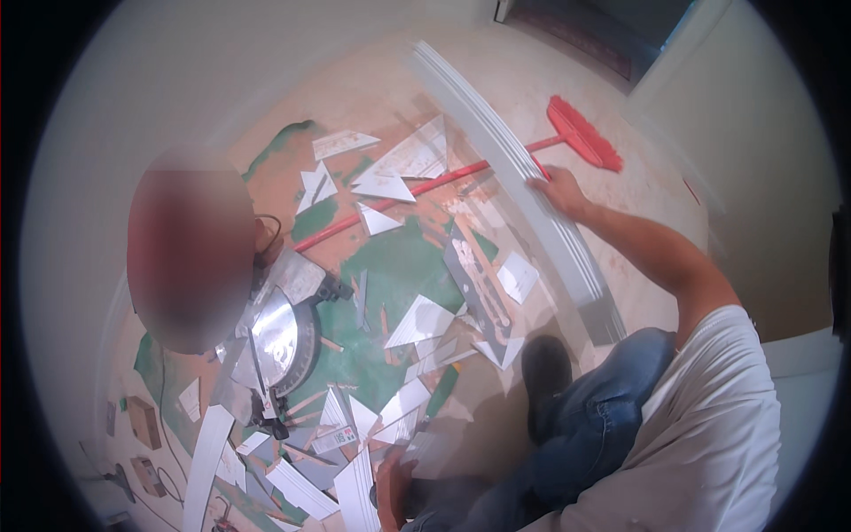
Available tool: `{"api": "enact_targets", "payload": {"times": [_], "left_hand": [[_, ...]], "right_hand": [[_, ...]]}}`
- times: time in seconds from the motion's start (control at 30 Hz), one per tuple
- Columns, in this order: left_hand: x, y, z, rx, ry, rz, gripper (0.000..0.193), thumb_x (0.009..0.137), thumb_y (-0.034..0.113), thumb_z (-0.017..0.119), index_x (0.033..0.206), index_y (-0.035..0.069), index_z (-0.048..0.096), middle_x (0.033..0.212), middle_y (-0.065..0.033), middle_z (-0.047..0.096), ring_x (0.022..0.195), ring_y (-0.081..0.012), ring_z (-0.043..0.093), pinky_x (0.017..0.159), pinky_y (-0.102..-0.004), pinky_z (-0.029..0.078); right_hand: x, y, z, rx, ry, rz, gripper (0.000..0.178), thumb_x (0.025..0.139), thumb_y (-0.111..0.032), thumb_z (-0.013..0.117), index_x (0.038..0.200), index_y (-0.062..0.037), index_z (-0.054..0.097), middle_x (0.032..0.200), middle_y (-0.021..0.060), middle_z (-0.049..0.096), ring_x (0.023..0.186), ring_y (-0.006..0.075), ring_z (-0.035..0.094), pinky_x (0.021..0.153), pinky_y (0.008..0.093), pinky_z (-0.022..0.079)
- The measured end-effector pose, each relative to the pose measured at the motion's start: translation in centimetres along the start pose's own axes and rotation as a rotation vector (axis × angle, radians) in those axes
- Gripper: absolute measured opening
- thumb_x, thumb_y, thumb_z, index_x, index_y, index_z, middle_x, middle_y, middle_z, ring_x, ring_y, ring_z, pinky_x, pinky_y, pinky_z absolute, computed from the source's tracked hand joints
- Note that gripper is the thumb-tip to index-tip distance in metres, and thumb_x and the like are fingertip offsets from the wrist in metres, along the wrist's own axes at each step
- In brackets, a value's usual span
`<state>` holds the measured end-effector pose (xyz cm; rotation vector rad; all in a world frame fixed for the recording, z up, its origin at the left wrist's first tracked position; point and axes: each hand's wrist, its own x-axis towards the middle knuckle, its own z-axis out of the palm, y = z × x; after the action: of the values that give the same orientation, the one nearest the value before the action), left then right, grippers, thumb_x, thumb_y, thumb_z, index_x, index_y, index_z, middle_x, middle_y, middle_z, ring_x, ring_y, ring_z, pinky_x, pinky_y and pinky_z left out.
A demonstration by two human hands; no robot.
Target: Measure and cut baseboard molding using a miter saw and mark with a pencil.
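Observation:
My right hand (560, 193) is closed round the edge of a long white moulding strip (505, 146), which slants from the far middle down toward my knee. A small red sliver shows by its fingers; what it belongs to I cannot make out. At the lower edge, my left hand (396, 486) hangs beside a grooved white offcut (356, 488); its fingers are mostly hidden, and whether it touches the piece is unclear. A red broom (581, 135) lies on the floor, its handle passing beneath the strip.
A mitre saw (277, 341) stands at left, with another person (191, 257) bent over it. White offcuts (421, 321) and wood slivers litter a green-patched floor. Cords and small brown blocks (144, 423) lie at lower left. A wall borders the right, with a dark doorway (585, 40) at the far right.

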<state>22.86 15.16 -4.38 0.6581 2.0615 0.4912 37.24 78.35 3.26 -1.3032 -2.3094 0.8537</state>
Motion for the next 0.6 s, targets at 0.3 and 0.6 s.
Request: {"api": "enact_targets", "payload": {"times": [0.3, 0.6], "left_hand": [[1.0, -2.5, 2.3, -0.084, 0.062, 0.162, 0.039, 0.087, 0.016, 0.072, 0.125, 0.007, 0.068, 0.115, -0.0224, 0.07, 0.109, -0.0397, 0.066, 0.093, -0.0443, 0.052], [3.0, -3.9, 3.6, 0.043, 0.013, 0.232, 0.044, 0.087, 0.019, 0.073, 0.129, 0.01, 0.065, 0.121, -0.0181, 0.069, 0.115, -0.0387, 0.063, 0.1, -0.0469, 0.05]], "right_hand": [[-8.2, 4.4, -2.1, -0.142, 0.015, -0.164, 0.035, 0.091, -0.028, 0.068, 0.107, 0.0034, 0.069, 0.098, 0.0182, 0.069, 0.092, 0.0303, 0.067, 0.085, 0.0391, 0.05], [-8.0, 3.7, -8.8, -0.078, -0.178, -0.262, 0.014, 0.09, -0.01, 0.07, 0.093, 0.0012, 0.061, 0.084, 0.0019, 0.052, 0.082, 0.0116, 0.049, 0.075, 0.0288, 0.042]]}}
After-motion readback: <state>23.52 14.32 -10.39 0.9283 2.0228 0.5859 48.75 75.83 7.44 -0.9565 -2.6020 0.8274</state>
